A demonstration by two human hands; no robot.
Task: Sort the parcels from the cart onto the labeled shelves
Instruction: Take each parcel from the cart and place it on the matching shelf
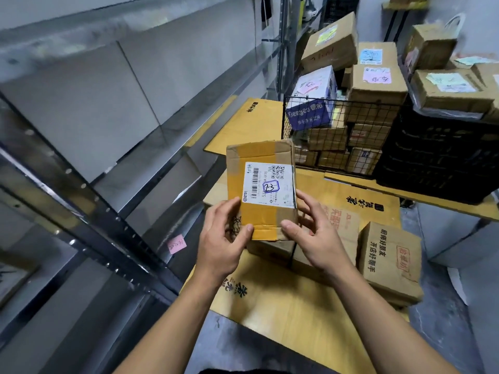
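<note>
The parcel is held in the air in front of the person, label facing the camera and marked "23" by hand. The left hand and right hand grip its near end from either side, fingers curled round the lower corners. Its long axis runs away from the person. The shelves stand to the left, nearer the left hand. The cart is beyond, to the right.

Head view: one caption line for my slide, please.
Left hand and right hand hold a parcel marked 23 near shelves and a cart.
</note>
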